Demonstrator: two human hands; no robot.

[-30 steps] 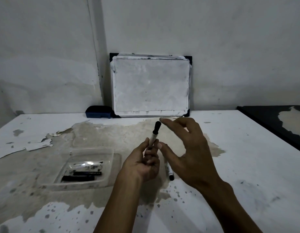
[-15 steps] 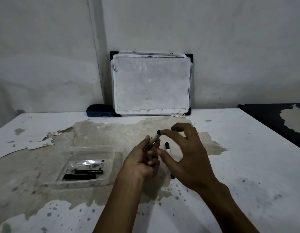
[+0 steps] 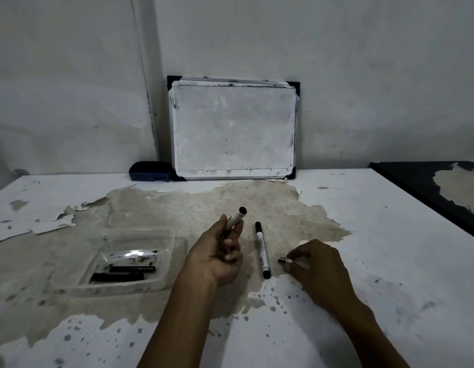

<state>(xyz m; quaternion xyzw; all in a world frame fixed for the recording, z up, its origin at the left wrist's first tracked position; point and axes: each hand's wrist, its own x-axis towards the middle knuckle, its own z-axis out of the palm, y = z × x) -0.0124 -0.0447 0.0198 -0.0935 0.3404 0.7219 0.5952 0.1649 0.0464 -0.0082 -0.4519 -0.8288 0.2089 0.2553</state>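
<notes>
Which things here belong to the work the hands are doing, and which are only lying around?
In use: marker body in left hand; small dark piece pinched by right hand.
Lying about: second marker, plastic tray with black sticks, whiteboard, blue eraser.

Peeling table (image 3: 390, 235) carries 1 marker (image 3: 262, 248), plastic tray (image 3: 140, 231), eraser (image 3: 150, 175), whiteboard (image 3: 233, 128).
</notes>
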